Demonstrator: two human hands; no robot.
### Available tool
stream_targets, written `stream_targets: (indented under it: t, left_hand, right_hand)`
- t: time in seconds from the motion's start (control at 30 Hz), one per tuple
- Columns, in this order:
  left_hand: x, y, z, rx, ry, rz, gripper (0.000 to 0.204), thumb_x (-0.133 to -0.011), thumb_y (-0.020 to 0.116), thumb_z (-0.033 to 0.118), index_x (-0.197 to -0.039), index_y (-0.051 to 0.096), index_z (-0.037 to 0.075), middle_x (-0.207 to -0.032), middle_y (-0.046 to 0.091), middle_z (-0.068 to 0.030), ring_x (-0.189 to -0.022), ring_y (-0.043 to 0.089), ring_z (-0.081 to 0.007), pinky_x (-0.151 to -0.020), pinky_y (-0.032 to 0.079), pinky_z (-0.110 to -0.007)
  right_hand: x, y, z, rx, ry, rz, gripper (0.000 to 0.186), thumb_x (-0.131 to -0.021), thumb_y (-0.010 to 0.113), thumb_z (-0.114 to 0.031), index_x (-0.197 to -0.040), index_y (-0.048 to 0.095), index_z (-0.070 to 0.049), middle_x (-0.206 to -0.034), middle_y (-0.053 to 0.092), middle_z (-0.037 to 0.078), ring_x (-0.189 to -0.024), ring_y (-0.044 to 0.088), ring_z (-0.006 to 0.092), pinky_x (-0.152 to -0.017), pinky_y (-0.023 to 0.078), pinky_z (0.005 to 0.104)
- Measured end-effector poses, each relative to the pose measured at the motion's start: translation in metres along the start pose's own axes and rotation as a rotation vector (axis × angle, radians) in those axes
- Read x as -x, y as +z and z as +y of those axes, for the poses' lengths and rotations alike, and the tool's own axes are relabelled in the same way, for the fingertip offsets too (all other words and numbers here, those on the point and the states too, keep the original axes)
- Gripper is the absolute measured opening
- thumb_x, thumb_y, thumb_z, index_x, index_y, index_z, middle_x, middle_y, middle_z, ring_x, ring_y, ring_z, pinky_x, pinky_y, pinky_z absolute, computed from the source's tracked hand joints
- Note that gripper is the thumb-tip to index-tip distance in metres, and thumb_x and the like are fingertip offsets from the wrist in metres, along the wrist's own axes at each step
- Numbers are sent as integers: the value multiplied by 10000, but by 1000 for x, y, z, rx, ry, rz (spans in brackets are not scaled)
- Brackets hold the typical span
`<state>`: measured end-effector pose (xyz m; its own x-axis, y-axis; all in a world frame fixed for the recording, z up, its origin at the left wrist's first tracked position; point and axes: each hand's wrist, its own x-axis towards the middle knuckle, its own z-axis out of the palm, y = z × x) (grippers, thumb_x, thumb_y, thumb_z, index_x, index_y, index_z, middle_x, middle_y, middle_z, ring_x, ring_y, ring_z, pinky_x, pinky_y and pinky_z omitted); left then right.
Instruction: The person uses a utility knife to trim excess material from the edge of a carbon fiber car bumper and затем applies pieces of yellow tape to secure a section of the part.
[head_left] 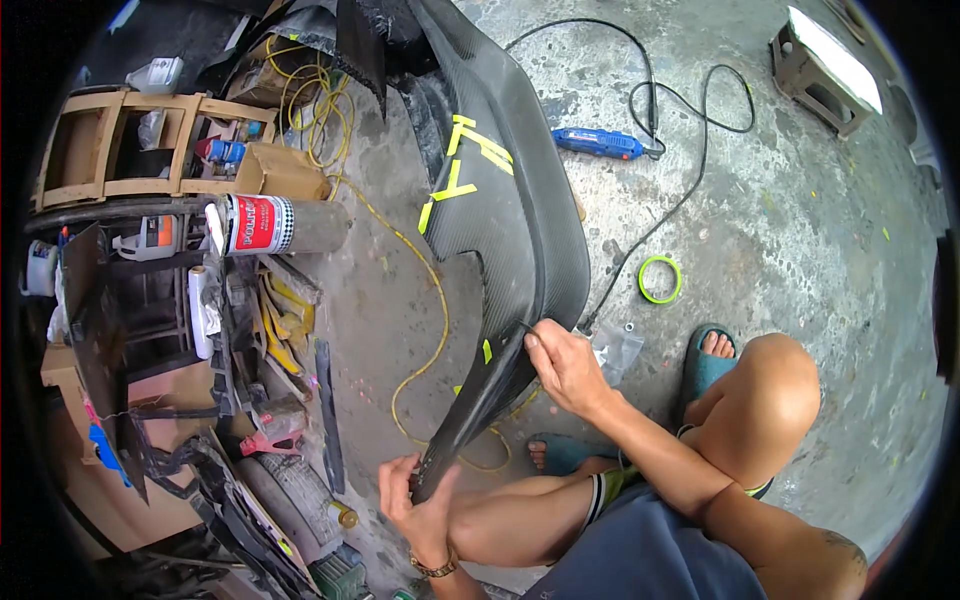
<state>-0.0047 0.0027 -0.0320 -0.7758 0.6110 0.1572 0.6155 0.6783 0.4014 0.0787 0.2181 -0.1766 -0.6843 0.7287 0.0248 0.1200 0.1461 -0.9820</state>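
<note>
A long, curved carbon-fibre panel (510, 220) stretches from the top of the view down towards me, with its narrow end nearest. Strips of yellow tape (455, 190) are stuck on its upper part. My left hand (415, 510) wraps round the narrow lower end, thumb on one side and fingers on the other. Higher up, at the panel's right edge, my right hand (568, 365) is closed in a pinch. A small thin dark piece (526, 326) sticks out from its fingertips against the panel; its kind cannot be made out.
A blue rotary tool (598, 143) with a black cord lies right of the panel, near a green ring (677, 280) and a clear plastic bag (622, 350). A stool (820, 75) stands far right. At left, a yellow cord (440, 310) crosses the floor beside a cluttered wooden rack (105, 140).
</note>
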Motion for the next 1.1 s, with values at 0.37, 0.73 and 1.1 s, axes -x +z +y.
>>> stream_targets:
  t: [0.37, 0.73, 1.1]
  left_hand:
    - [1, 3, -1, -25, -5, 2, 538, -571, 942, 79, -1038, 683, 16, -939, 630, -115, -785, 597, -246, -650, 482, -339]
    - [1, 4, 3, -6, -40, 4, 535, -566, 938, 61, -1035, 685, 11, -943, 634, -115, -802, 604, -245, -660, 483, -331]
    - [-1, 4, 7, -37, -30, 10, 487, -630, 928, 131, -1022, 669, 1, -903, 617, -96, -791, 583, -216, -669, 458, -315]
  right_hand:
    - [-1, 0, 4, -124, 46, -45, 197, -1022, 545, -139, -892, 489, -2, -787, 511, 213, -733, 570, 454, -630, 444, 500]
    - [-2, -3, 5, -161, 52, -57, 178, -1012, 553, -121, -894, 509, 5, -797, 513, 196, -711, 571, 439, -625, 452, 494]
    - [-4, -10, 7, -163, -19, -87, 161, -1005, 556, -109, -899, 512, 3, -806, 520, 186, -715, 569, 438, -630, 452, 494]
